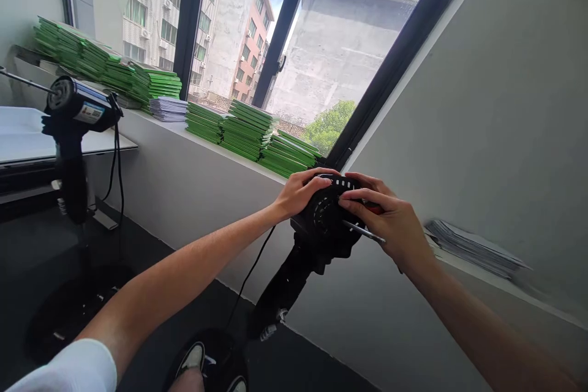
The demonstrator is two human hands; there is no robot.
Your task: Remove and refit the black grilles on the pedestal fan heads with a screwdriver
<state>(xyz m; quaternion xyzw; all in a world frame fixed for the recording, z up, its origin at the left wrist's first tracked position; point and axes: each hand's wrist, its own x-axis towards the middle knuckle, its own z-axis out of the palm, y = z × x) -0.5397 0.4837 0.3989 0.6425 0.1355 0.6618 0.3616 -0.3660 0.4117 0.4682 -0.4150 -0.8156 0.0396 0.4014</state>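
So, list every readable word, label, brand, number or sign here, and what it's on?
No text is readable.
Label on the left machine: too small and blurred.
Pale marks on the centre machine: too small to tell if they're characters.
Green stacks: no legible writing.

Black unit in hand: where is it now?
Head view, just right of centre: the black unit tops a black stand, between the left hand and right hand.

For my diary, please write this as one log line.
left hand: on black machine; right hand: at its front, beside metal rod; behind: green stacks
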